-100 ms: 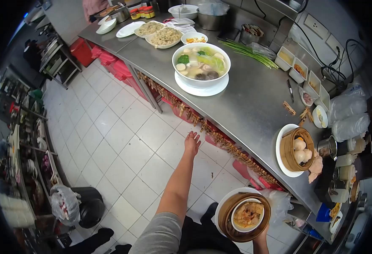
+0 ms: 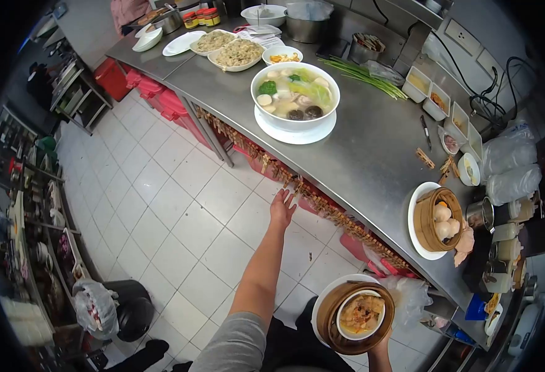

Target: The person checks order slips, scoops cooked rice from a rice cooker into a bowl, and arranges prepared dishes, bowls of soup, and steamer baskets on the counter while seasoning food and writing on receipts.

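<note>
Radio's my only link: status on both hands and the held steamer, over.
Left hand open, empty. Right hand holding bamboo steamer, white plate beneath, food bowl inside. Wooden clips along front of counter, near left hand.

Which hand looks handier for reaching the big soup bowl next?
Left, probably: the left hand is open, looks empty and is nearer the soup bowl. The right hand supports a bamboo steamer, which it would likely have to set down first.

small bowl [image 2: 341, 317] in held steamer [image 2: 329, 315] | soup bowl [image 2: 294, 126] on plate [image 2: 294, 138] | dumpling steamer [image 2: 426, 222] to its right
</note>
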The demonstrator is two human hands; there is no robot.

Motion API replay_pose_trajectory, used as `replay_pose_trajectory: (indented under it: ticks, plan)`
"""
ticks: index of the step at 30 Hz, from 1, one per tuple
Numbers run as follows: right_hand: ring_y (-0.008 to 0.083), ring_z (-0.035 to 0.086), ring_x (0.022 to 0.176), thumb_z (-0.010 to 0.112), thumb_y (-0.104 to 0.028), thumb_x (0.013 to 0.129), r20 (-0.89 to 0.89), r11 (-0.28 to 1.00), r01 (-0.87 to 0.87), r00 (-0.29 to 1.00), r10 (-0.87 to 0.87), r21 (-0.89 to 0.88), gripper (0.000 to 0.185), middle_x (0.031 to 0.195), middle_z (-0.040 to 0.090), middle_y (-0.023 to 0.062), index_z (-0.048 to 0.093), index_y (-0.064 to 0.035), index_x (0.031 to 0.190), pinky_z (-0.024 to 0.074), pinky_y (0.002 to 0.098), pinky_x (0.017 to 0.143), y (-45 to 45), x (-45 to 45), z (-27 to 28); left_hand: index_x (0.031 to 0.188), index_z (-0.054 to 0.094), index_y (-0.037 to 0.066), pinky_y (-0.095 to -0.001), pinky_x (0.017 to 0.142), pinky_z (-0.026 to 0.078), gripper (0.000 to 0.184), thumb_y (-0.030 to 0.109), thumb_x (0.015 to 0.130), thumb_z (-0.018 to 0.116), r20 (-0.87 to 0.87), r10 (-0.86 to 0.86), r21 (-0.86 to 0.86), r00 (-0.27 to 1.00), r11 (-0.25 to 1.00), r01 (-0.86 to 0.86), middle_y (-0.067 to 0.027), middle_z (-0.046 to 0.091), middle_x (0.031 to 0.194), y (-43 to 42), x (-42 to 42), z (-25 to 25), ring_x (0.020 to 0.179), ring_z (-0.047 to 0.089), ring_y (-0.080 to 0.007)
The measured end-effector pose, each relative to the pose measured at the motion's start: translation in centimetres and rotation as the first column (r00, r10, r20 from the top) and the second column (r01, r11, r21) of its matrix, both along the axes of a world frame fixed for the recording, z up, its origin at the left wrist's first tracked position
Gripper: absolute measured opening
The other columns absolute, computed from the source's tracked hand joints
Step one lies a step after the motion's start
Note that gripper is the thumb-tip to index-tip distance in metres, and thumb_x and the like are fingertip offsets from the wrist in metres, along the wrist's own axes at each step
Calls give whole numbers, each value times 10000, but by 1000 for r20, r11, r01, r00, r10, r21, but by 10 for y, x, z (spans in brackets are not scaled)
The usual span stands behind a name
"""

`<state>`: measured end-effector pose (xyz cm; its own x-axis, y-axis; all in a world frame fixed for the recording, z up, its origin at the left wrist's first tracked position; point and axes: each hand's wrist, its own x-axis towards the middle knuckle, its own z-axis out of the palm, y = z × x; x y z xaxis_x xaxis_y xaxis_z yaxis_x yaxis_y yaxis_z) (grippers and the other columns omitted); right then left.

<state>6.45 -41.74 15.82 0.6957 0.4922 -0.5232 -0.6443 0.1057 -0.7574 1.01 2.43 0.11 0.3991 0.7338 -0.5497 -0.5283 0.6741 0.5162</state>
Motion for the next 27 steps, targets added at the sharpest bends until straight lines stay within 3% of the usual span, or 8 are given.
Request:
replay_pose_trajectory:
  ticks: [6,8,9,12,15,17,22,27]
  plan:
    - [261,558,986,331,-262,932,-138,992,120,984,-115,27,373,1087,554,153,465,-5,1166,478,381,861,33,-37,13,1234,436,151,-527,955,219,450,400,871,526,-103,-81,10,991,997,82,10,467,1281,4,-9,20,1210,398,-160]
    - [242,560,974,334,-251,933,-11,993,70,997,-71,-95,370,1073,562,140,466,-1,1172,478,366,857,33,-43,7,1167,475,165,-501,914,243,435,422,833,583,-154,-62,-21,986,998,60,28,509,1238,6,-18,19,1195,415,-126]
    - [232,561,969,345,-248,932,-21,995,73,997,-75,-75,367,1071,564,133,469,0,1172,475,355,859,37,-47,12,1105,515,177,-388,794,299,366,385,821,614,-203,-16,-15,979,1000,13,46,610,1071,5,-22,26,1075,493,-65]
    - [198,561,955,378,-249,927,17,995,86,996,-86,-55,361,1069,567,110,485,7,1157,464,322,862,44,-56,14,1037,566,152,-326,743,307,289,340,824,624,-283,81,74,956,995,-63,29,638,1003,8,-41,32,1003,525,-49]
    - [184,548,971,370,-242,932,277,982,-15,958,68,-190,343,1077,562,99,486,-10,1156,460,325,862,48,-63,42,915,614,53,-160,540,314,209,245,835,622,-275,141,256,951,964,-69,-51,660,912,-4,-69,62,770,580,-41]
    - [196,555,973,362,-236,935,56,992,129,990,-128,-17,345,1080,564,109,472,-7,1169,464,341,868,55,-70,58,934,604,34,-225,672,400,196,205,837,611,-275,-99,306,956,934,184,-66,653,928,-14,-95,96,880,593,-106]
    - [214,577,945,352,-222,942,-5,977,202,979,-202,67,333,1065,573,120,467,-3,1164,483,352,857,61,-79,98,834,618,-44,-280,772,500,95,34,780,614,-357,-577,479,734,561,675,-122,651,828,-50,-108,231,808,635,-186]
    - [174,588,881,410,-172,928,13,964,229,973,-232,135,243,1000,587,89,500,-16,1091,502,301,779,46,-91,103,808,615,-65,-280,737,516,115,35,757,643,-470,-772,437,429,218,873,-146,653,797,-62,-84,303,758,650,-199]
